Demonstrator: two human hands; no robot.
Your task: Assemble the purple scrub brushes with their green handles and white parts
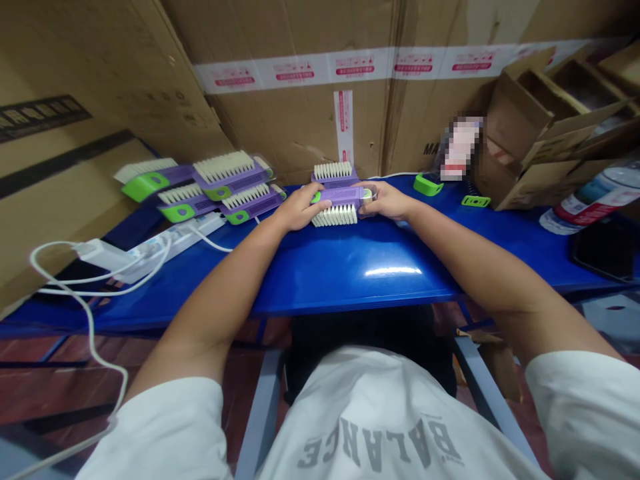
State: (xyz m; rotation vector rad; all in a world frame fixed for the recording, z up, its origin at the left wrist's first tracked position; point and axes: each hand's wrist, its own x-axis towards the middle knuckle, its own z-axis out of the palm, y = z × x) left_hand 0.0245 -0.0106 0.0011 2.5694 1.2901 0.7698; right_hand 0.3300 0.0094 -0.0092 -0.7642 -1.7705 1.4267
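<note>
Near the back of the blue table, I hold a purple brush point(342, 197) on its side, its white bristles pointing toward me. My left hand point(302, 208) grips the brush's green left end, thumb along its near side. Around the clear right end my right hand point(384, 201) is closed. Just behind it lies a second purple brush point(335, 175), its bristles facing the cardboard; I cannot tell whether the two touch. Off to the left, several more purple and green brushes point(227, 172) lie piled together.
A white power strip point(173, 248) with cables lies left on the blue table point(345, 267). Tall cardboard boxes point(290, 127) stand behind. Green pieces point(428, 185), a divided carton point(520, 133), a bottle point(590, 200) and a black phone point(605, 248) are to the right.
</note>
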